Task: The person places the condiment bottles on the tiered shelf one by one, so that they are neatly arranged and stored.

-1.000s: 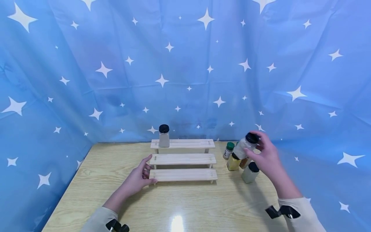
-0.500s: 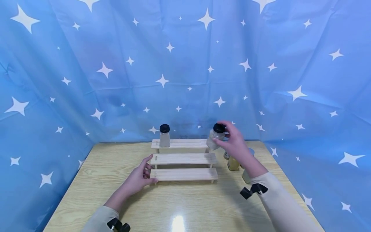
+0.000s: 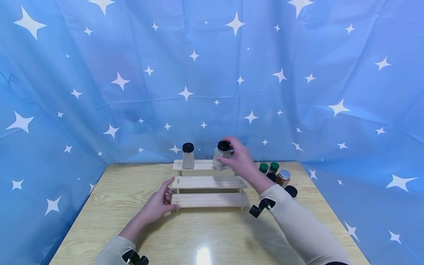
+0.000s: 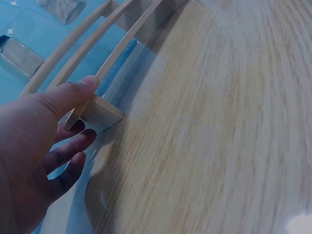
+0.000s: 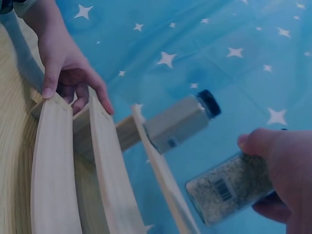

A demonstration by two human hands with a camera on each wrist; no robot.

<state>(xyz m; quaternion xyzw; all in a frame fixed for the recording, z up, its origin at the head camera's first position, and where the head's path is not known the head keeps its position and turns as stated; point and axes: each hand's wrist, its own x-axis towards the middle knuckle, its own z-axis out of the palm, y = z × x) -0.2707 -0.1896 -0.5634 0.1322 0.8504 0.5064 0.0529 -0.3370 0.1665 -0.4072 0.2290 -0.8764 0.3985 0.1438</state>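
A three-tier wooden rack (image 3: 209,200) stands on the table. My left hand (image 3: 155,206) grips its left end, the thumb on the lowest tier and the index finger by the middle one. Above the right part of the top tier, my right hand (image 3: 243,163) holds a black-lidded spice jar (image 5: 226,190) near its lid. Speckled pale contents and a barcode show through that jar's side; whether its base touches the tier I cannot tell. Another black-lidded jar (image 3: 188,160), filled with greyish powder, stands upright toward the left of the top tier.
Right of the rack, partly behind my right forearm, several jars stand in a group: green-lidded jars (image 3: 274,167), a silver-lidded jar (image 3: 283,178) and black-lidded ones (image 3: 291,191). A blue star-patterned curtain (image 3: 212,73) hangs behind the wood-grain table (image 3: 132,184).
My right hand has carried the spice jar leftward from above the jar group to the rack's top tier. The left hand has stayed at the rack's left end.
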